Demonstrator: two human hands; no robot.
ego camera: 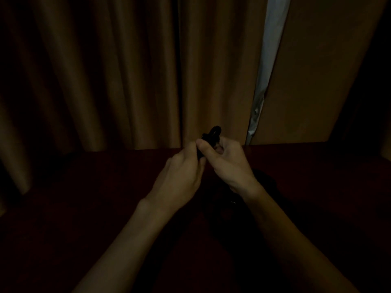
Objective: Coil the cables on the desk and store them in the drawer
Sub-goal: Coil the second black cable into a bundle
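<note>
The room is very dim. Both my hands meet above the far middle of the dark red-brown desk (84,197). My left hand (182,174) and my right hand (226,159) both grip a small bundle of black cable (212,134), whose looped top sticks up above my fingers. More dark cable (266,180) seems to lie on the desk under my right wrist, barely visible. No drawer shows in view.
Brown curtains (105,70) hang right behind the desk's far edge. A narrow strip of pale lining or window (268,66) shows in the gap between curtain and a brown panel (328,70) at the right. The desk's near part is lost in shadow.
</note>
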